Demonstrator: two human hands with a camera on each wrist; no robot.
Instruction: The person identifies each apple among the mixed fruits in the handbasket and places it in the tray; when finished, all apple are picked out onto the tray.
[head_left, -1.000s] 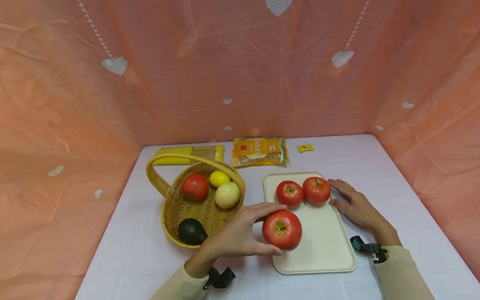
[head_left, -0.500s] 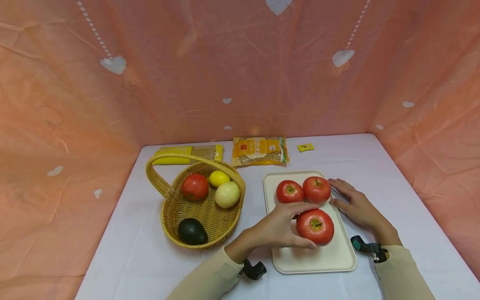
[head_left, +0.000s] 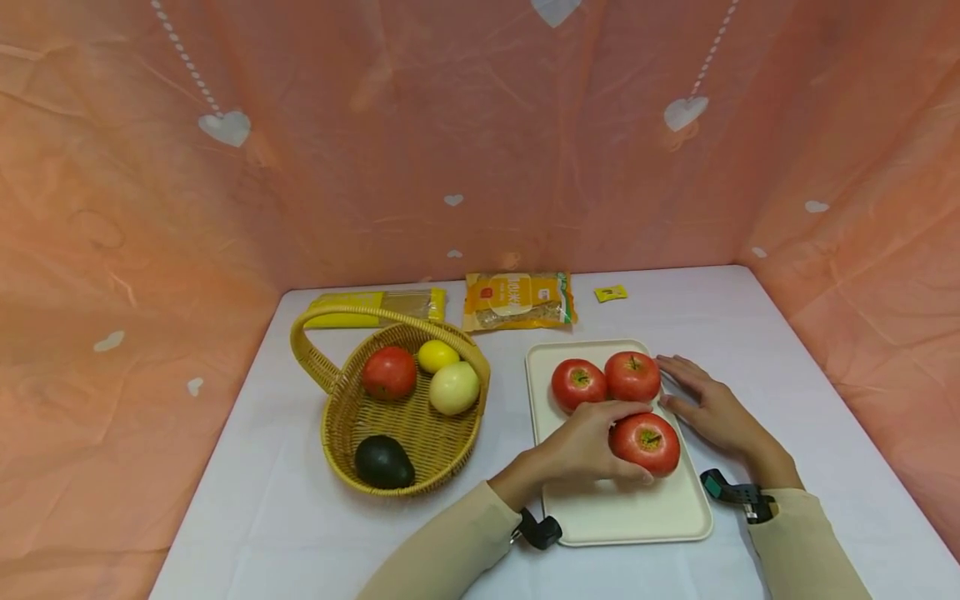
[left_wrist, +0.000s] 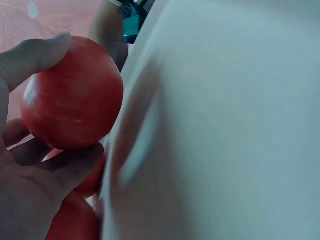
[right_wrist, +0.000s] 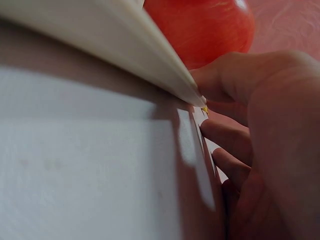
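Observation:
A red apple (head_left: 651,446) is gripped between the thumb and fingers of my left hand (head_left: 588,443), over the right part of the cream tray (head_left: 600,521). The left wrist view shows the thumb on one side of that apple (left_wrist: 75,95) and fingers on the other. Two more apples, one at left (head_left: 573,385) and one at right (head_left: 632,377), lie side by side at the tray's far end. My right hand (head_left: 716,412) rests at the tray's right edge with relaxed fingers; in the right wrist view its fingers (right_wrist: 227,137) are beside the tray rim (right_wrist: 165,60).
A wicker basket (head_left: 337,467) on the left holds a red fruit (head_left: 390,373), a yellow lemon (head_left: 438,356), a pale green round item (head_left: 454,388) and a dark avocado (head_left: 384,462). Behind lie a yellow noodle pack (head_left: 412,304), a grain bag (head_left: 517,300) and a small yellow packet (head_left: 611,293).
My left hand has carried the gripped apple rightward, from the tray's left side to its right part. My right hand and the two far apples have stayed in place.

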